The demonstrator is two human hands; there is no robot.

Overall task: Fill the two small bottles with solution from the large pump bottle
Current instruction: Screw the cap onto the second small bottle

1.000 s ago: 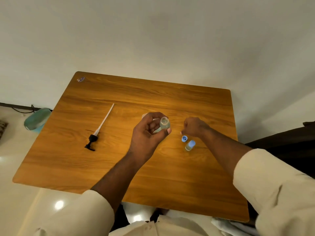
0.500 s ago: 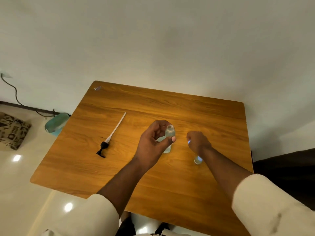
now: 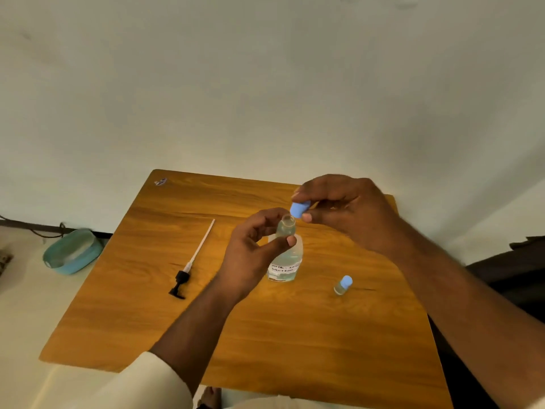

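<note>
Above the table centre, left hand (image 3: 253,249) pinches a small open bottle (image 3: 286,227) between thumb and fingers, upright, mouth uncovered, pale liquid visible inside. Right hand (image 3: 345,211) grips a blue cap (image 3: 300,209) by thumb and forefinger, held just beside and slightly above the bottle mouth, not seated. Judgement: capping step for this bottle.

Second small bottle (image 3: 342,286) stands on the table to the right, blue cap on, tilt uncertain in this wide view. Large bottle (image 3: 285,264) stands directly behind the left hand, pump removed, handwritten label on its front, part full. Pump head (image 3: 193,261) with its long white dip tube lies flat, well apart to the left.

Handling, judged: small bottle is light, smooth, likely slippery if wet. Best held at the body below the shoulder, neck left clear for the cap. Squeezing an open, full bottle risks a spill. Cap is tiny, easily dropped.

Surface: wooden table (image 3: 147,305), glossy grain finish, level. Room: plain pale wall behind, light floor, teal basin (image 3: 72,250) on the floor at left, cable along the skirting.
</note>
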